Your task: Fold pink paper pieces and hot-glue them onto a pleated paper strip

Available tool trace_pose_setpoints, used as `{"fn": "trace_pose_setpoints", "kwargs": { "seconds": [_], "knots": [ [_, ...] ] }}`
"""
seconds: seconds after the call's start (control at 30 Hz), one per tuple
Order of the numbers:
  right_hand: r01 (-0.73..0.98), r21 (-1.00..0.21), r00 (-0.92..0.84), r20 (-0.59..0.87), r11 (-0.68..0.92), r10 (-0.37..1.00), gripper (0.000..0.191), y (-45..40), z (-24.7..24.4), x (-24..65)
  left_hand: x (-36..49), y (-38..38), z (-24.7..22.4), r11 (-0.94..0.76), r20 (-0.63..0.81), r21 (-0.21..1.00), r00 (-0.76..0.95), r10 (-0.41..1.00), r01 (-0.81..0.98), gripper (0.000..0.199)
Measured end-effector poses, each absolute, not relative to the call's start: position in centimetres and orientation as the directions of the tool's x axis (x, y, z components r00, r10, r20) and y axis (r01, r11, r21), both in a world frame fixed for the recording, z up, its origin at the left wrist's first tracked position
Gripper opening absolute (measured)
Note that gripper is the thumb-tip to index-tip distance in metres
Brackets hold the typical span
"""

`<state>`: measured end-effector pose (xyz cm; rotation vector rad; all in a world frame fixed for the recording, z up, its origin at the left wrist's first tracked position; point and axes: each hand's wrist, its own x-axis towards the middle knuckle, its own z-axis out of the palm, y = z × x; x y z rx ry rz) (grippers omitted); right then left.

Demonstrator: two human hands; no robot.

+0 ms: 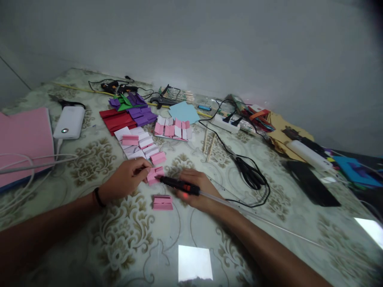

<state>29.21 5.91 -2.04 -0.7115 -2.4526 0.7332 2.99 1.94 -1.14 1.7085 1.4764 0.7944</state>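
The fingertips of the left grip (131, 175) are partly hidden behind its own thumb side; they pinch a pink folded paper (153, 174). The right grip (199, 191) is closed around a black glue gun (172, 183), whose handle is lost in the palm. Whether the nozzle touches the paper is hard to tell. Both forearms are cut off by the frame.

The glue gun lies roughly crosswise between the grips, nozzle pointing left at the paper, its long axis dropping slightly rightward. A clear glue stick (254, 216) extends that line from its rear, over the right forearm, blurring away.

Another pink piece (163, 202) sits just on the near side, between the grips; patterned counter (167, 239) spreads nearer still. White-and-pink folded papers (139, 149) border the left grip's far side, and a coiled cable (251, 173) lies right of the right grip.
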Motion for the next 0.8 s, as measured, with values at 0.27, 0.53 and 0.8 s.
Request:
{"fn": "trace_pose_setpoints", "kwargs": {
  "seconds": [0.27,0.53,0.8],
  "knots": [
    [0.266,-0.683,-0.731,0.318,0.681,0.604,0.026,5.94,-1.82,28.99,2.87,1.98,-1.20,-0.055,-0.021,0.858,0.142,0.990,0.511,0.028],
    [0.295,-0.659,-0.739,0.302,0.692,0.602,0.025,5.82,-1.92,29.07,2.78,2.04,-1.28,-0.054,-0.025,0.855,0.145,0.989,0.516,0.027],
    [0.345,-0.664,-0.728,0.257,0.663,0.636,0.022,5.99,-2.04,29.57,2.84,1.95,-1.09,-0.051,-0.025,0.863,0.143,0.989,0.502,0.028]
  ]
}}
